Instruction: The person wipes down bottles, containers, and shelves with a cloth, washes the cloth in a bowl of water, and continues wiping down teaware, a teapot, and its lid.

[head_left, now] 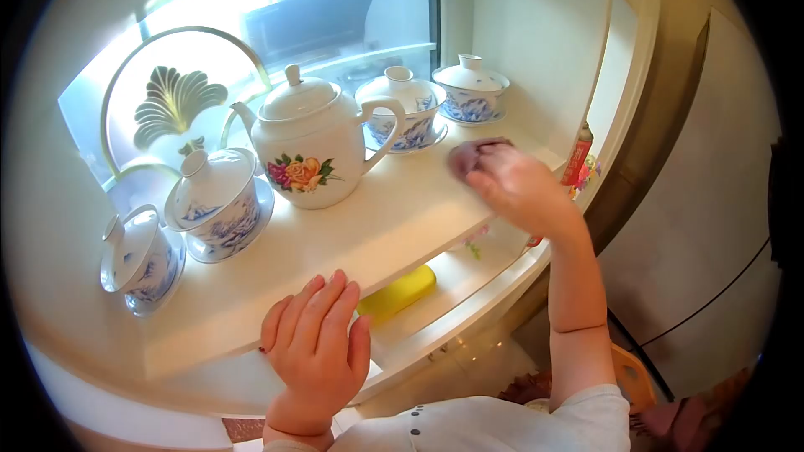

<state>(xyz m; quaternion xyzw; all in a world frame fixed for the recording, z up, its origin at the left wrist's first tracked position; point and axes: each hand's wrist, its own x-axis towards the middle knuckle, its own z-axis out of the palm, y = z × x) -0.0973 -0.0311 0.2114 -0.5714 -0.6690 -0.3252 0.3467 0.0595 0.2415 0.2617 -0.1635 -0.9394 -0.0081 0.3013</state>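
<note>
My right hand (523, 188) presses a dark mauve cloth (469, 157) onto the white shelf (402, 222), near its right end; the motion blurs both a little. Along the shelf's front edge rests my left hand (318, 339), fingers stretched out and nothing in it. A white teapot (280, 138) with painted roses stands upright at the middle. Blue-and-white lidded teacups on saucers flank it: one cup (222, 218) and a farther one (142, 264) to the left, another cup (402, 130) and a last one (471, 100) toward the back right, closest to the cloth.
Behind the tea set is a bright window (335, 21) with a gold leaf ornament (177, 105) before it. A yellow object (402, 291) lies on the lower shelf. Beyond the right side panel stand a red can (578, 155) and small flowers (590, 171).
</note>
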